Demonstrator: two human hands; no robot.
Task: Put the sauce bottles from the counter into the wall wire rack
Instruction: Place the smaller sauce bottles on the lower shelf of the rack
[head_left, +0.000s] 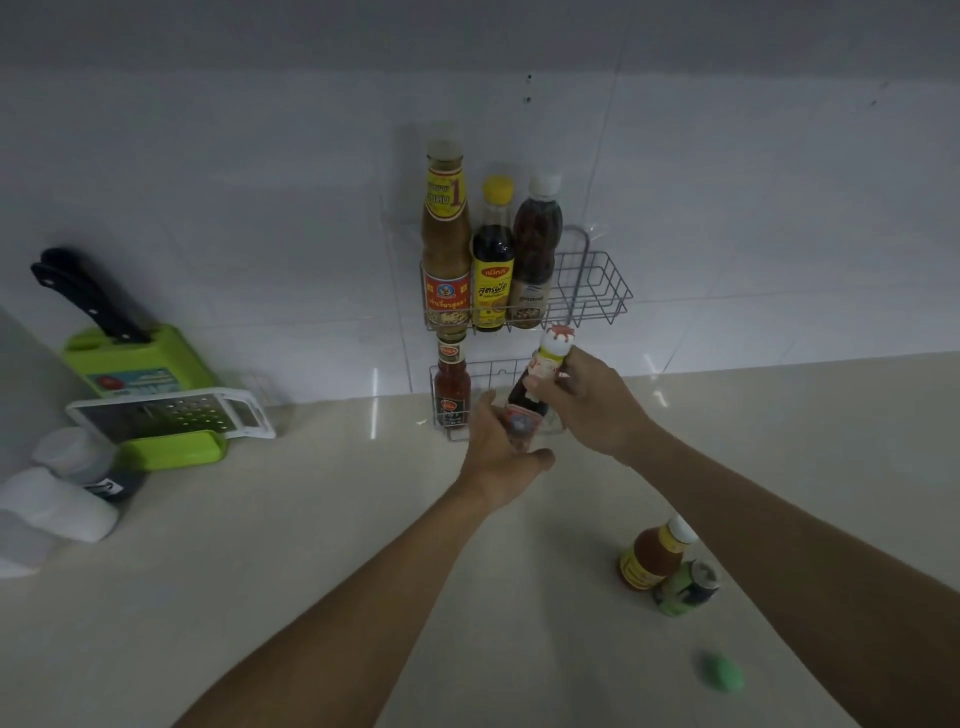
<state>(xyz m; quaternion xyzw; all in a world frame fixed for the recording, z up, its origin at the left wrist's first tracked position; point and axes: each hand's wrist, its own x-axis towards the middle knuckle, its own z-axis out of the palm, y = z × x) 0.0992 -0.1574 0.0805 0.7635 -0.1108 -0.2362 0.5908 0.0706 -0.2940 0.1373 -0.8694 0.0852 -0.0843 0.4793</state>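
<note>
A wire rack hangs on the white tiled wall. Its upper basket (597, 291) holds three tall sauce bottles (445, 249) on its left side. The lower basket (441, 374) holds a small red chili sauce bottle (452, 387) at its left. Both hands hold a dark sauce bottle with a red-and-white cap (543, 374), tilted, at the lower basket's front. My left hand (501, 449) grips its base and my right hand (587, 402) grips its neck. On the counter at the right stand an orange sauce bottle (652, 556) and a green can (688, 587).
A green knife block (137, 358) with black-handled knives and a white grater (171, 415) sit at the left by the wall. White containers (57, 504) lie at the far left. A small green object (719, 673) rests on the counter at the lower right.
</note>
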